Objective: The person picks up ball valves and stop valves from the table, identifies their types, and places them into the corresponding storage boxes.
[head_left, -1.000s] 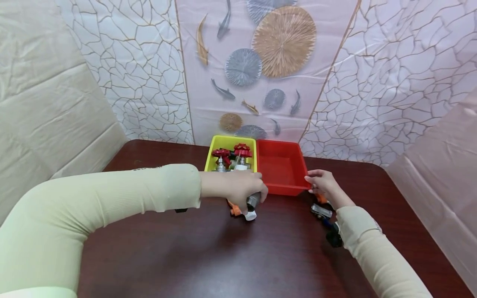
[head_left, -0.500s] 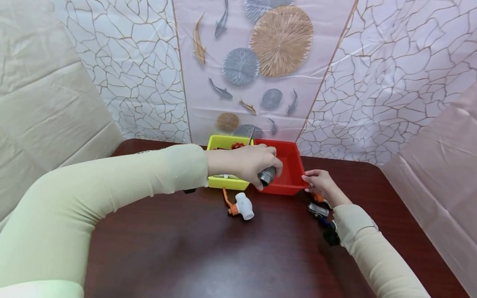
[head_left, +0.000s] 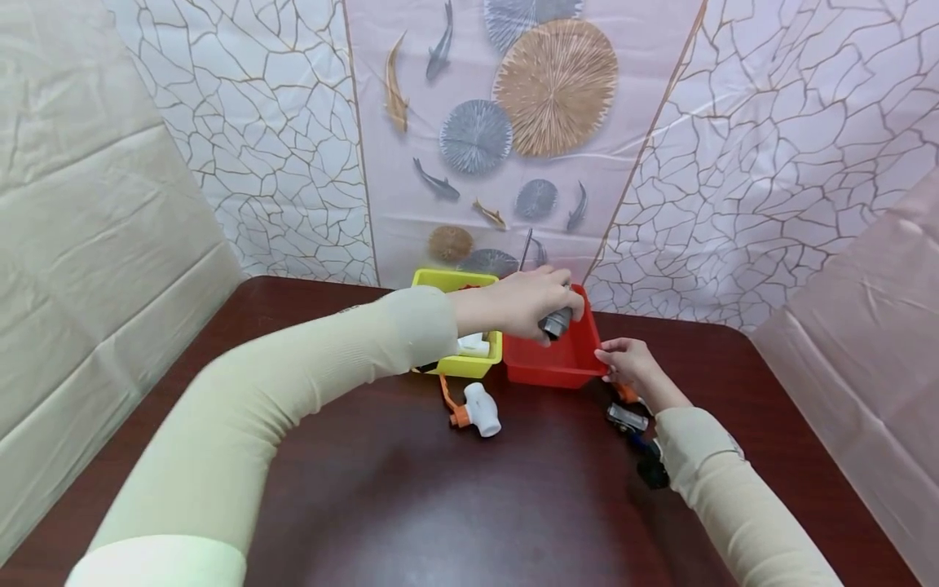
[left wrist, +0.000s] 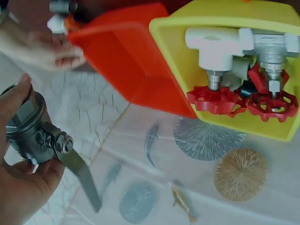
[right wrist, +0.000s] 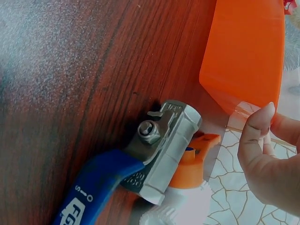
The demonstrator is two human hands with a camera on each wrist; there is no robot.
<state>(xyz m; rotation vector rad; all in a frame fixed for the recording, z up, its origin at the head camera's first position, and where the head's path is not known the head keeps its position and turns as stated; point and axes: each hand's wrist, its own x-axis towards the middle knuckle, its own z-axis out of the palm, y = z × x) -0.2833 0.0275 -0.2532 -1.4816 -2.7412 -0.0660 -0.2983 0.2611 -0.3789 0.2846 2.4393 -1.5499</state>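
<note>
My left hand (head_left: 531, 303) grips a metal ball valve (left wrist: 29, 124) above the red bin (head_left: 546, 376). The valve's flat steel lever (left wrist: 82, 176) sticks out past the fingers. At the bin's right front corner, my right hand (head_left: 634, 364) pinches the rim between thumb and fingers; the right wrist view shows the thumb (right wrist: 258, 124) against the bin's edge. The visible part of the red bin's inside holds nothing. Beside it, the yellow bin (head_left: 460, 369) contains valves with red handwheels (left wrist: 213, 100), one body white and one metal.
A white ball valve (head_left: 482, 409) with an orange lever lies in front of the bins. Near my right forearm lie a metal ball valve (right wrist: 166, 150) with a blue lever, a white-and-orange valve (right wrist: 185, 204) and a black piece (head_left: 652, 470).
My left hand has carried the metal ball valve up and rightward, from over the white valve to over the red bin. My right hand stays at the bin's corner.
</note>
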